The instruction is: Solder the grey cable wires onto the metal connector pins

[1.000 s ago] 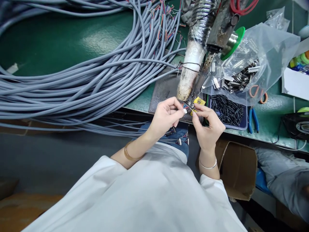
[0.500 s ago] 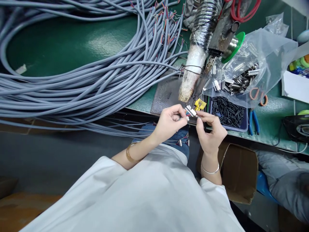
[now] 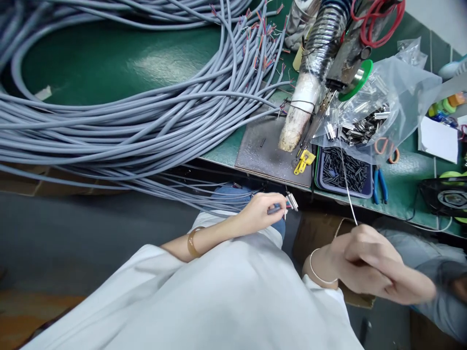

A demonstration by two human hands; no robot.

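Note:
My left hand [image 3: 263, 211] is closed round the end of a grey cable [image 3: 274, 209], below the bench edge. A metal multi-pin connector [image 3: 292, 201] sits at the cable's tip, just past my fingertips, with coloured wires behind it. My right hand [image 3: 379, 265], blurred, is closed on a thin silver solder wire [image 3: 349, 189]. The wire runs taut up past the tray, toward the spool with a green rim [image 3: 359, 80]. A soldering iron [image 3: 314, 121] is mounted tip-down over a dark plate [image 3: 268, 146]. The yellow clip-like holder [image 3: 305, 161] lies below its tip.
A large bundle of grey cables [image 3: 146, 112] covers the bench's left. A white, scorched duct [image 3: 294, 124] hangs beside the iron. Rightward are a tray of black sleeves [image 3: 343, 170], a plastic bag of connectors [image 3: 401, 87], blue-handled pliers [image 3: 380, 185], orange-handled scissors [image 3: 393, 154] and a seated person [image 3: 438, 272].
My left hand has drawn the connector down from the plate's edge. My right hand has moved away from it, down and right, pulling the solder wire. The yellow holder is now uncovered.

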